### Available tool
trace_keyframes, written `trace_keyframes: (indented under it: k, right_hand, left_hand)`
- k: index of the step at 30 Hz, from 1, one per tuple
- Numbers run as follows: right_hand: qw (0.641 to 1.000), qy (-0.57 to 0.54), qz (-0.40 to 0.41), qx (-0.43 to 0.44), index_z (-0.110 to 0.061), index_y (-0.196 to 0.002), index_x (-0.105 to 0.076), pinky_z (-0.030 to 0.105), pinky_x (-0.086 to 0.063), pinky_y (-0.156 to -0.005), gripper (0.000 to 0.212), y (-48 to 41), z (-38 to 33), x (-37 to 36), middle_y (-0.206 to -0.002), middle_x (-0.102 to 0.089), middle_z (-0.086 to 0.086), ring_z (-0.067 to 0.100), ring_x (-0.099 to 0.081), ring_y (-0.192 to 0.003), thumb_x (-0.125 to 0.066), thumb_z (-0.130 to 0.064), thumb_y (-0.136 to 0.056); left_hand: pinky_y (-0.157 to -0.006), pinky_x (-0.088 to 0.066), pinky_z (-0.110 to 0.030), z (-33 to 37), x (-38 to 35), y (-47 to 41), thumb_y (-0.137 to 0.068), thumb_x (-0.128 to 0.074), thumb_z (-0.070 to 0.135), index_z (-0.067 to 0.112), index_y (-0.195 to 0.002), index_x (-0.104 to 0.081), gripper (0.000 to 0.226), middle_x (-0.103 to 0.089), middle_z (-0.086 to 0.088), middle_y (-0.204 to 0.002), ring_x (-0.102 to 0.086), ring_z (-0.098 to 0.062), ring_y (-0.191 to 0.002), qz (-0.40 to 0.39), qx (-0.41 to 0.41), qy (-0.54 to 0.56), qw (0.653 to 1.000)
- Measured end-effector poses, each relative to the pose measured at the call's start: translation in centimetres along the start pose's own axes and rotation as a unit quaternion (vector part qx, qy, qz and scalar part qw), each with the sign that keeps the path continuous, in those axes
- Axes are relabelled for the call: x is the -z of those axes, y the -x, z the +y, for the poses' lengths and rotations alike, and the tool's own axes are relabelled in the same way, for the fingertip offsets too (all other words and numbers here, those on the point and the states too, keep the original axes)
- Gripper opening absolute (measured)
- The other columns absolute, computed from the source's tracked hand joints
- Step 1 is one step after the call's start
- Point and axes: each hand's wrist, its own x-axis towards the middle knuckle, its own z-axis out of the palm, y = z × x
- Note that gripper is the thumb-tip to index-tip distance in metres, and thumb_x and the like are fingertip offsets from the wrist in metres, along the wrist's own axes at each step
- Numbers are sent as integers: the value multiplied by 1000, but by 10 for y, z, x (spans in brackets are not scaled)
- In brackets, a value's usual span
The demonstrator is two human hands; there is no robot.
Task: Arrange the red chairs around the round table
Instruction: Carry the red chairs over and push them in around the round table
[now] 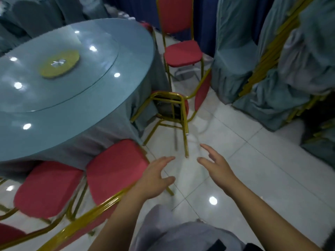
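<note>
The round table [108, 98] wears a blue-grey cloth and a glass turntable [59, 69] with a yellow centre disc. Two red chairs stand tucked at its near edge, one seat at the left [47, 187] and one beside it [116, 169]. A third red chair [170, 109] lies tipped over by the table's right side, its gold legs pointing toward me. A fourth red chair [183, 53] stands upright behind it. My left hand [155, 176] and my right hand [215, 163] are both open, fingers spread, just short of the tipped chair's legs, touching nothing.
Stacks of chairs under blue-grey covers [272, 69] line the right side, and more covered chairs stand behind the table. A dark blue curtain [141, 8] hangs at the back. White glossy floor tiles [253, 160] lie between the table and the stacks.
</note>
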Motion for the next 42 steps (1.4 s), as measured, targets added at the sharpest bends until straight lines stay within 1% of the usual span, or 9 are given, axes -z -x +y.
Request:
trace_keyframes:
  k: [5,10,13,17,20,24,32,38,42]
  right_hand:
    - [999,8,42,-12,-44,-144,-44,23,-29,-101,54,-46,3,69,-137,-39,-26,-5,-33,-126,-63,-37,-93]
    - [996,50,76,-17,-44,-146,-41,21,-27,-103,59,-124,-14,141,-140,-35,-27,-5,-31,-127,-64,-38,-93]
    - [992,75,100,-25,-43,-146,-41,21,-27,-104,59,-180,-34,183,-142,-37,-26,-6,-32,-128,-64,-38,-92]
    - [986,64,137,-71,-44,-142,-45,25,-31,-103,55,-241,-68,225,-138,-40,-24,-2,-35,-127,-66,-38,-91]
    - [983,53,163,-68,-49,-137,-48,27,-33,-103,52,-287,-96,248,-138,-42,-26,-1,-36,-128,-67,-39,-90]
    - [981,32,180,-68,-49,-136,-49,29,-34,-104,50,-347,-114,270,-140,-42,-25,-1,-35,-129,-67,-38,-90]
    - [990,3,123,-64,-52,-127,-51,28,-37,-97,48,-517,-140,328,-135,-49,-19,5,-44,-124,-71,-36,-87]
    - [997,23,21,-71,-46,-132,-50,25,-34,-100,51,-674,-162,380,-138,-46,-17,1,-39,-128,-69,-36,-85]
    - [987,94,-67,-109,-35,-141,-48,35,-38,-109,67,-765,-167,405,-148,-45,-5,14,-40,-137,-68,-45,-78]
  left_hand:
    - [-114,-24,-22,41,-5,-84,-92,-67,26,37,-149,-37,65,-34,13,-152,-30,-1,-135,-40,-2,-14,999]
    - [-109,-30,-21,80,-4,-212,-90,-68,29,40,-147,-39,65,-37,13,-152,-34,-5,-136,-70,-20,-22,997]
    - [-84,-40,-2,106,2,-303,-92,-67,25,41,-145,-40,62,-37,11,-152,-46,0,-117,-72,-27,19,997]
    - [-107,-33,-27,147,25,-403,-92,-66,27,38,-148,-40,63,-38,8,-153,-37,-7,-133,-84,-33,52,995]
    - [-110,-32,-30,176,49,-473,-90,-68,27,39,-146,-41,64,-40,5,-153,-35,-5,-133,-105,-40,67,991]
    - [-107,-42,-41,202,70,-555,-90,-67,28,37,-147,-39,64,-39,1,-153,-44,-26,-135,-111,-24,33,993]
    - [-94,-55,-46,221,92,-691,-90,-68,32,43,-146,-33,67,-47,-2,-145,-59,-29,-119,-97,35,31,994]
    - [-95,-54,-52,235,114,-790,-86,-74,22,30,-149,-34,75,-53,-10,-135,-59,-32,-115,-53,128,64,988]
    - [-85,-58,-40,237,115,-854,-84,-75,23,32,-152,-27,84,-47,-6,-136,-58,-25,-114,-20,194,93,976]
